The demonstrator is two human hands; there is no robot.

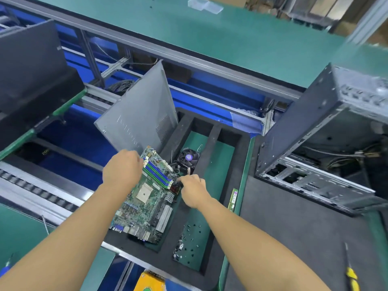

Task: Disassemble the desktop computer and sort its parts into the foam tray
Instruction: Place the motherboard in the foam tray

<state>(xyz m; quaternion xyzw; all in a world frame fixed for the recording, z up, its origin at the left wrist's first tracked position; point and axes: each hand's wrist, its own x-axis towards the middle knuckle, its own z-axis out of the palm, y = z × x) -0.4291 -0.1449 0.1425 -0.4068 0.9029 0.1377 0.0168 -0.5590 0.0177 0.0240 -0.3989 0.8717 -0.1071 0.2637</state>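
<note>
The left hand (pixel 121 169) and right hand (pixel 194 191) are gripping the motherboard (pixel 147 198) by opposite edges, holding it tilted over the foam tray (pixel 206 152). A cooler fan (pixel 188 159) is lying in the compartment just beyond, loose screws (pixel 189 242) are lying nearer, and a grey side panel (pixel 142 114) is leaning at the tray's far corner.

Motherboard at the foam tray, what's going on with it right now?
A person holds the motherboard with both hands over the left side of the foam tray. The left hand grips its far edge by the memory slots, and the right hand pinches its right edge. A cooler fan and loose screws already lie in the tray beside it. The side panel leans at the tray's back. The opened computer case stands to the right.
</note>
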